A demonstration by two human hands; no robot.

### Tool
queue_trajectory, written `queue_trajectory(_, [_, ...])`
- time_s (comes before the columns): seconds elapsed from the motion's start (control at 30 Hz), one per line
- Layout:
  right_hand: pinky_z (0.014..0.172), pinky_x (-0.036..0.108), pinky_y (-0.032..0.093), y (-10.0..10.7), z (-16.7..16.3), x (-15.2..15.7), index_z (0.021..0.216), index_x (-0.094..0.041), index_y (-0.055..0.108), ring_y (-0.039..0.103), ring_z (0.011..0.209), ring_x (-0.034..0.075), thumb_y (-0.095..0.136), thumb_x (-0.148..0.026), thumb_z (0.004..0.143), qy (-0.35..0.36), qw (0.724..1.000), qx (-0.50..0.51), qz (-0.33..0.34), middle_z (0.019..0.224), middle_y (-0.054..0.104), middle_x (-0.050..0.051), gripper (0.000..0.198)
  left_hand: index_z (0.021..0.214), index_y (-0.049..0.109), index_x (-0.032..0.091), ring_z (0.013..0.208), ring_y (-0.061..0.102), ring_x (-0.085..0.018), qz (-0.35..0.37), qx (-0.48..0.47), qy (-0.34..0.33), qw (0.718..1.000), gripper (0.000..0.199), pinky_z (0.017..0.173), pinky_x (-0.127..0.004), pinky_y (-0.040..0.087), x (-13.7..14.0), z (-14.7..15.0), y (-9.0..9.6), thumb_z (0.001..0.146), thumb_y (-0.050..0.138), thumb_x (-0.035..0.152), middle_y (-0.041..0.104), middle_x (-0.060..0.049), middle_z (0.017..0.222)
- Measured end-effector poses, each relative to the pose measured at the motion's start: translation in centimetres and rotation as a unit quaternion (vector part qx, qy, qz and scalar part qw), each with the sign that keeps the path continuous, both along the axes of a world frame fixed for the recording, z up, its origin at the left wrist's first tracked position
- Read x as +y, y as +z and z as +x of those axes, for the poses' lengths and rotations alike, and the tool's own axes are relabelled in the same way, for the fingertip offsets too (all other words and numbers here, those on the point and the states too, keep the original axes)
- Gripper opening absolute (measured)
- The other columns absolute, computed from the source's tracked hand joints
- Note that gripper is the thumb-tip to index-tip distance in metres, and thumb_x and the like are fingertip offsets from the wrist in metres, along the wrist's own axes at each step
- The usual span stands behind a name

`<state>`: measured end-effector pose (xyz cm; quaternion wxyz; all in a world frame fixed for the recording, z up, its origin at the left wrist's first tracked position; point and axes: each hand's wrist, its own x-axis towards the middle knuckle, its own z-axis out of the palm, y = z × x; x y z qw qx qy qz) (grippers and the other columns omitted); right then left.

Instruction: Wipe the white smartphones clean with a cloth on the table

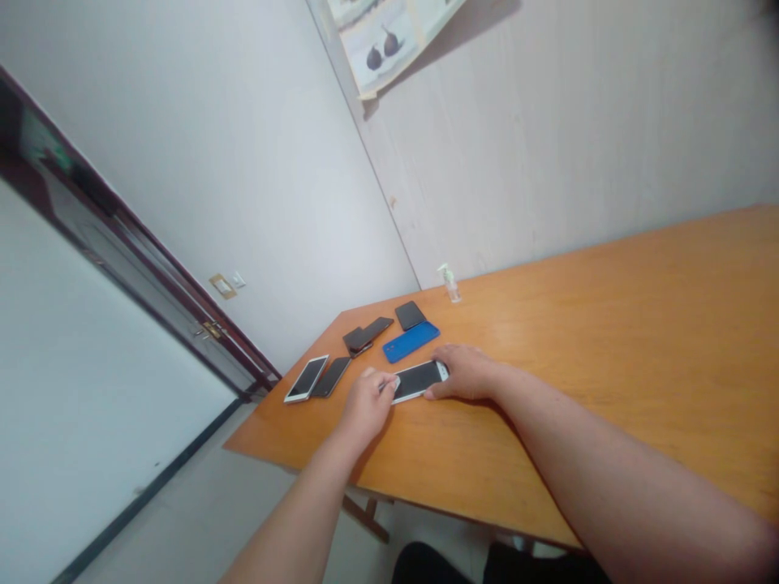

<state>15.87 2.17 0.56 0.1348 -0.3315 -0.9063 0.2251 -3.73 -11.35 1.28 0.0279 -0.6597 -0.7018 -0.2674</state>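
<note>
A smartphone (pixel 419 379) with a white frame and a dark screen lies face up on the wooden table (pixel 548 324). My right hand (pixel 466 373) grips its right end, with the thumb on the near edge and the fingers at the far edge. At the phone's left end, my left hand (pixel 367 401) is closed in a pinch on a small whitish piece (pixel 398 382). That piece touches or hovers just over the screen; its kind is too small to tell. Just beyond the phone lies a blue phone case (pixel 411 341).
On the left lie a white phone (pixel 307 379) and a dark phone (pixel 332 377). Farther back are overlapping dark phones (pixel 372 331) and another dark phone (pixel 410 315). A clear pump bottle (pixel 451 285) stands near the wall. The table's left corner is close to the phones.
</note>
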Motion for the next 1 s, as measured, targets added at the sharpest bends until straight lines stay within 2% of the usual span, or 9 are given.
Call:
queue_trajectory(0.1, [0.087, 0.039, 0.046, 0.0, 0.0, 0.0, 0.119, -0.023, 0.066, 0.062, 0.106, 0.033, 0.071, -0.073, 0.06, -0.005, 1.0, 0.001, -0.007, 0.119, 0.067, 0.012, 0.077, 0.089, 0.072, 0.019, 0.09, 0.063, -0.02, 0.008, -0.006, 0.012, 1.0, 0.019, 0.082, -0.033, 0.048, 0.5, 0.0, -0.3, 0.091, 0.054, 0.025, 0.068, -0.006, 0.09])
queue_trajectory(0.27, [0.092, 0.04, 0.044, -0.3, -0.2, 0.2, 0.119, -0.024, 0.066, 0.059, 0.112, 0.034, 0.072, -0.072, 0.061, 0.009, 1.0, 0.009, 0.007, 0.123, 0.066, 0.012, 0.075, 0.093, 0.073, 0.023, 0.094, 0.063, -0.019, -0.011, -0.012, -0.066, 0.998, 0.02, 0.085, -0.031, 0.048, -0.4, 0.8, -0.3, 0.092, 0.054, 0.03, 0.069, -0.005, 0.095])
queue_trajectory(0.47, [0.093, 0.04, 0.044, -0.3, -0.1, 0.1, 0.12, -0.024, 0.065, 0.06, 0.111, 0.034, 0.07, -0.074, 0.061, 0.002, 1.0, 0.006, 0.007, 0.124, 0.066, 0.012, 0.078, 0.089, 0.074, 0.021, 0.091, 0.063, -0.02, 0.024, -0.022, 0.015, 0.999, 0.017, 0.083, -0.033, 0.048, 1.9, -0.6, -0.8, 0.088, 0.057, 0.026, 0.069, -0.005, 0.09])
queue_trajectory(0.53, [0.093, 0.04, 0.044, -0.1, -0.1, 0.0, 0.12, -0.024, 0.065, 0.06, 0.112, 0.034, 0.07, -0.074, 0.061, 0.004, 1.0, 0.005, 0.006, 0.124, 0.066, 0.012, 0.078, 0.09, 0.073, 0.021, 0.092, 0.063, -0.02, 0.029, -0.023, 0.012, 0.999, 0.017, 0.082, -0.033, 0.048, 1.8, -0.2, -0.9, 0.089, 0.057, 0.026, 0.069, -0.005, 0.091])
queue_trajectory(0.7, [0.093, 0.04, 0.044, 0.2, 0.0, -0.3, 0.121, -0.023, 0.064, 0.059, 0.114, 0.034, 0.068, -0.075, 0.062, 0.005, 1.0, 0.006, 0.007, 0.126, 0.066, 0.012, 0.079, 0.092, 0.074, 0.026, 0.094, 0.063, -0.019, 0.001, 0.0, -0.065, 0.998, 0.017, 0.083, -0.03, 0.047, 0.3, 0.8, -0.5, 0.09, 0.057, 0.03, 0.07, -0.003, 0.095])
queue_trajectory(0.9, [0.092, 0.039, 0.044, 0.1, 0.0, -0.1, 0.118, -0.025, 0.065, 0.06, 0.111, 0.033, 0.071, -0.073, 0.06, 0.003, 1.0, 0.009, 0.006, 0.123, 0.067, 0.011, 0.075, 0.088, 0.074, 0.021, 0.088, 0.062, -0.021, 0.023, 0.01, 0.015, 1.0, 0.018, 0.08, -0.034, 0.046, 2.4, -0.8, -0.6, 0.087, 0.057, 0.027, 0.071, -0.005, 0.088])
queue_trajectory(1.0, [0.089, 0.038, 0.045, 0.1, 0.0, -0.1, 0.114, -0.025, 0.066, 0.061, 0.109, 0.032, 0.071, -0.073, 0.059, 0.001, 1.0, 0.012, 0.0, 0.119, 0.068, 0.01, 0.073, 0.089, 0.075, 0.023, 0.091, 0.062, -0.021, 0.023, 0.009, -0.005, 1.0, 0.018, 0.082, -0.034, 0.046, 2.1, 0.1, -0.7, 0.088, 0.058, 0.029, 0.071, -0.004, 0.092])
